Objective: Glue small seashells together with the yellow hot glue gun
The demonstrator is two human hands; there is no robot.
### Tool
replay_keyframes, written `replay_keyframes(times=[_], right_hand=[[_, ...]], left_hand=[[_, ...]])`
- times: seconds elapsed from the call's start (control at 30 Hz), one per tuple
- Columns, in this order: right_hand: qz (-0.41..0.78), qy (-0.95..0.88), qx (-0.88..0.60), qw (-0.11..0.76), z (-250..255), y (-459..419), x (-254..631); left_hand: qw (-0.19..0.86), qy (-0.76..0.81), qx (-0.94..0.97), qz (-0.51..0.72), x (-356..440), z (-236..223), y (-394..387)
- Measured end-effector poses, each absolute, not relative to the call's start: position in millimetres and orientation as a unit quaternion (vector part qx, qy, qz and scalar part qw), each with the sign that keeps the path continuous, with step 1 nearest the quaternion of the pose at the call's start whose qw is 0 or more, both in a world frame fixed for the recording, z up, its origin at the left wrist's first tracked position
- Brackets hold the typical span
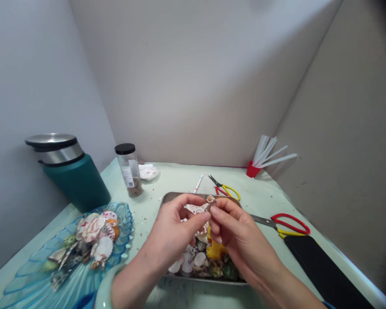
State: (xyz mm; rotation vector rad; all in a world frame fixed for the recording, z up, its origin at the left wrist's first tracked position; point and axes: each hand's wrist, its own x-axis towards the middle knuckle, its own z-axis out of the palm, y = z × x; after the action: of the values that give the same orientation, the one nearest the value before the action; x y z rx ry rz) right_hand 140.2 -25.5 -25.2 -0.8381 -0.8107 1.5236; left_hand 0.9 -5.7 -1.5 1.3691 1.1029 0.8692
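Above a metal tray (pixel 209 280), both hands meet around a small brown and white spiral seashell (pixel 210 199). My left hand (pixel 176 221) has its thumb and fingertips closed on the shell's near side. My right hand (pixel 233 221) pinches it from the right with thumb and index finger, the other fingers curled below. The shell's lower part is hidden by the fingertips. Beneath my hands, the tray holds white shells (pixel 199 259), green and dark shells (pixel 229 271) and a yellow piece (pixel 216 249), partly covered.
On the left are a blue shell-shaped dish (pixel 22 285) with shells, a teal bottle (pixel 80 180) and a black-lidded jar (pixel 128 171). Scissors (pixel 225 188) and a marker (pixel 198 183) lie behind the tray. Right are larger scissors (pixel 289 224), a black phone-like slab (pixel 324 270) and a red cup (pixel 252 170) of translucent sticks.
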Motion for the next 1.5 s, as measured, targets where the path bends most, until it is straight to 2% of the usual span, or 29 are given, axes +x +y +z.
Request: replay_keyframes(times=[0.7,1.0,1.3,1.5], right_hand=[[0.583,-0.449,-0.411,0.538,-27.0,-26.5,144.2],[0.508,-0.472,-0.447,0.566,-15.2,-27.3,143.7],[0.511,-0.463,-0.443,0.572,-16.7,-29.2,143.6],[0.413,-0.549,-0.513,0.515,-17.2,-27.1,147.2]], left_hand=[[0.525,0.465,0.573,0.424,1.6,-1.3,-3.0],[0.386,0.481,0.654,0.439,-0.4,-5.9,-6.0],[0.405,0.485,0.635,0.445,1.4,-4.8,-8.4],[0.328,0.481,0.679,0.447,1.6,-10.2,-11.0]])
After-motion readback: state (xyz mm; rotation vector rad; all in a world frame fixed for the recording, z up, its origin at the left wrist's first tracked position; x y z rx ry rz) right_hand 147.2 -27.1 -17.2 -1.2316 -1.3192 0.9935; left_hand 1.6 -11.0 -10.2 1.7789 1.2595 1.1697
